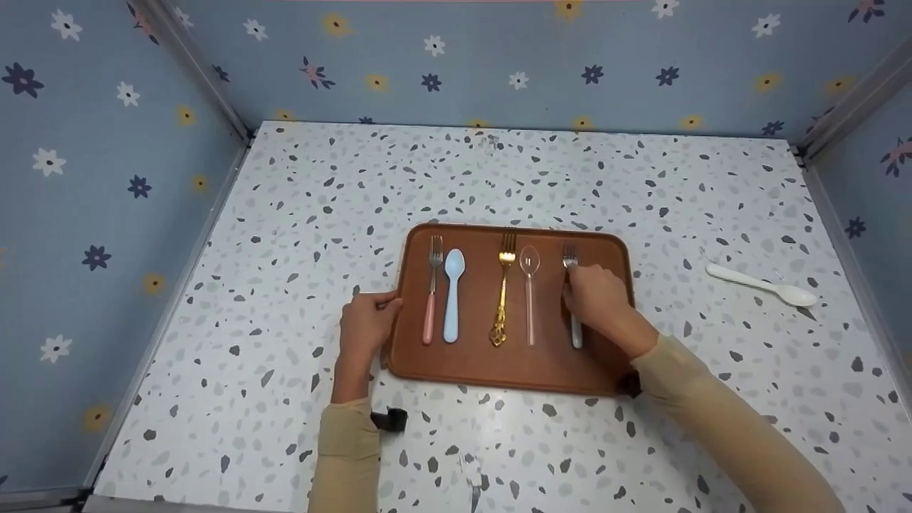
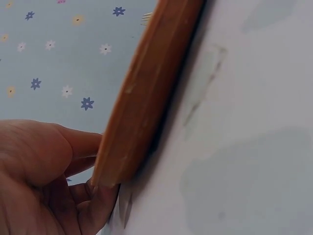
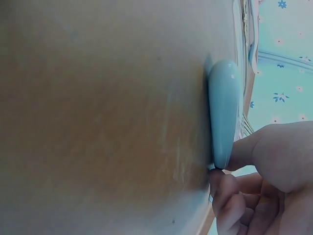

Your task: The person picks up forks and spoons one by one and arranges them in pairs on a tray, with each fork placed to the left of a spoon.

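Note:
A brown tray [image 1: 456,367] lies on the speckled table. My left hand [image 1: 365,328] holds its left rim, thumb and fingers at the edge in the left wrist view. Toward the tray's right side, my right hand [image 1: 602,296] pinches a fork [image 1: 576,336] with a pale blue handle and metal tines. The right wrist view shows that handle [image 3: 225,107] close over the tray, fingers at its narrow end. To the left on the tray lie a clear spoon [image 1: 530,306], a gold fork [image 1: 503,292], a light blue spoon [image 1: 452,306] and a pink-handled fork [image 1: 429,317].
Right of the tray, a white spoon [image 1: 762,283] lies on the table [image 1: 499,178]. Blue flowered panels [image 1: 499,64] enclose the table at the back and sides. A black strap piece [image 1: 390,420] sits by the left sleeve.

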`<action>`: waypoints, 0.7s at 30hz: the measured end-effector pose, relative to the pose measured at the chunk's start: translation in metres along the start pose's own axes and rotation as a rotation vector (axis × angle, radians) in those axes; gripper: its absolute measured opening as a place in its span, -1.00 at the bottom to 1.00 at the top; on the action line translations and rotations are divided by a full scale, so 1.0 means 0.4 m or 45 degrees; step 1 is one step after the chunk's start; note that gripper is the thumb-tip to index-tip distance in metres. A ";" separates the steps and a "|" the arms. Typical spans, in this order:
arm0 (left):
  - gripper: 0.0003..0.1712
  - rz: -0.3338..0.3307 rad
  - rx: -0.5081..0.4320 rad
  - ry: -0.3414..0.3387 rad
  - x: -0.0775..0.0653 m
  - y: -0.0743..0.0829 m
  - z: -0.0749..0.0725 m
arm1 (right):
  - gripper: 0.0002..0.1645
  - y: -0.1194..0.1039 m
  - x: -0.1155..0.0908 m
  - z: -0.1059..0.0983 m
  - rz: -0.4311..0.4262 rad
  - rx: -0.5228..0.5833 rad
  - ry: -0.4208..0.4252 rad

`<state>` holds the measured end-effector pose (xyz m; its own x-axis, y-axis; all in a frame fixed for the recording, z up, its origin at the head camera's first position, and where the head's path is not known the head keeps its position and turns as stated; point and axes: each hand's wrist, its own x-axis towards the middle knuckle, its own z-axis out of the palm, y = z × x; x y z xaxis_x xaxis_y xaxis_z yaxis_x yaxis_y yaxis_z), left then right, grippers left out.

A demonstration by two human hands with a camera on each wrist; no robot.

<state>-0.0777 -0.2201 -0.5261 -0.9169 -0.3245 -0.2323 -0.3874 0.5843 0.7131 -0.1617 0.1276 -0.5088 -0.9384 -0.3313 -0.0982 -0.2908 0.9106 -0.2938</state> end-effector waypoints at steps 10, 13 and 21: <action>-0.66 0.001 -0.001 -0.003 0.001 -0.003 0.003 | -0.80 0.011 -0.013 -0.009 -0.007 0.007 0.008; -0.65 0.003 0.007 -0.007 0.001 -0.002 0.005 | -0.75 0.019 -0.022 -0.016 -0.009 0.030 0.019; -0.66 0.020 0.010 0.010 -0.004 0.004 0.003 | -0.83 0.052 -0.055 -0.031 -0.075 0.054 0.081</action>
<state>-0.0770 -0.2179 -0.5255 -0.9220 -0.3214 -0.2159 -0.3739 0.5948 0.7116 -0.1494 0.1570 -0.5009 -0.9301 -0.3668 -0.0193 -0.3392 0.8781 -0.3374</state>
